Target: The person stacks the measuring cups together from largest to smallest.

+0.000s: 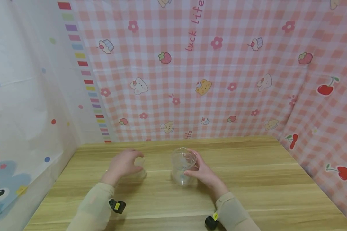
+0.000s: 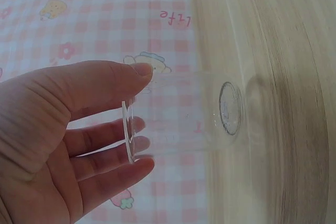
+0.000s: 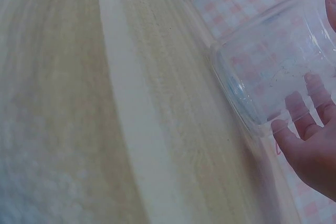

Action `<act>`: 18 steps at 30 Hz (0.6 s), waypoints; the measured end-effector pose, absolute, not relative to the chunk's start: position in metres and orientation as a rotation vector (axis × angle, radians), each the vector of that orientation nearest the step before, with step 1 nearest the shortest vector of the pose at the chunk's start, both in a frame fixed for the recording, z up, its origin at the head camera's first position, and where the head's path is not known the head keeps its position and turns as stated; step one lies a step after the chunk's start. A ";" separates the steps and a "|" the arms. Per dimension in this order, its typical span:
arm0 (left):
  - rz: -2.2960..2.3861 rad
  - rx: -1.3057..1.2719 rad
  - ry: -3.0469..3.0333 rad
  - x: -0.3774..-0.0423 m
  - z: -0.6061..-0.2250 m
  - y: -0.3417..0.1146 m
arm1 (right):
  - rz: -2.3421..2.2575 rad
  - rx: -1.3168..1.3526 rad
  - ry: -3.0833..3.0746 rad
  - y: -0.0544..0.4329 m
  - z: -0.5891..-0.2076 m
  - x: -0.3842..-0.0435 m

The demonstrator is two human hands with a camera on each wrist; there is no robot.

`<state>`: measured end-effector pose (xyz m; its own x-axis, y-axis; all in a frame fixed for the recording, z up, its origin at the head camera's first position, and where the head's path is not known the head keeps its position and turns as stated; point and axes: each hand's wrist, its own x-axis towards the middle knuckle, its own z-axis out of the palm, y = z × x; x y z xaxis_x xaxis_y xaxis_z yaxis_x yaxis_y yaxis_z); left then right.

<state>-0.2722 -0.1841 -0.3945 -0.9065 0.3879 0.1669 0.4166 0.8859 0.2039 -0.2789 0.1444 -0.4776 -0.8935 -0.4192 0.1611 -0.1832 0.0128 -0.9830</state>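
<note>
The left hand (image 1: 125,165), left of centre in the head view's lower half, is part-closed, thumb and fingers bent to the width of a small clear cup (image 2: 178,114). In the left wrist view the thumb lies along the cup's upper side and the fingertips along its lower side, all close to the rim. That hold near the mouth probably serves to leave the base free to sit flat on the wood.

The right hand (image 1: 200,170), near the middle of the head view's lower half, curves round the side of a larger clear container (image 1: 177,175), thumb towards the viewer and fingers on the far wall. Its wider spread presumably suits the broader body, and gripping from the side keeps the mouth uncovered. The container looks upright; its base seems to meet the tabletop, though see-through walls make contact hard to confirm.

The two vessels stand apart. Around them spreads the wood-grain table (image 1: 162,205). Small black cameras (image 1: 117,206) sit at the cuffs of the pale sleeves (image 1: 93,205), lower in frame. Pink checked cloth (image 1: 237,64) fills the upper middle and right, probably hung as a backdrop.
</note>
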 end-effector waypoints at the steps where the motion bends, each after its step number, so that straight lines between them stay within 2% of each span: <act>1: -0.363 -0.636 -2.926 -0.272 -0.395 -0.184 | -1.993 -0.637 2.102 0.144 -0.477 -0.279; 18: -0.389 -0.717 -2.883 -0.263 -0.387 -0.167 | -1.989 -0.623 2.103 0.145 -0.478 -0.279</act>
<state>-0.2629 -0.1670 -0.3873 -0.8756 0.4393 0.2008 0.4769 0.8525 0.2142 -0.2789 0.1446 -0.4776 -0.8958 -0.4172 0.1530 -0.1759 0.0166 -0.9843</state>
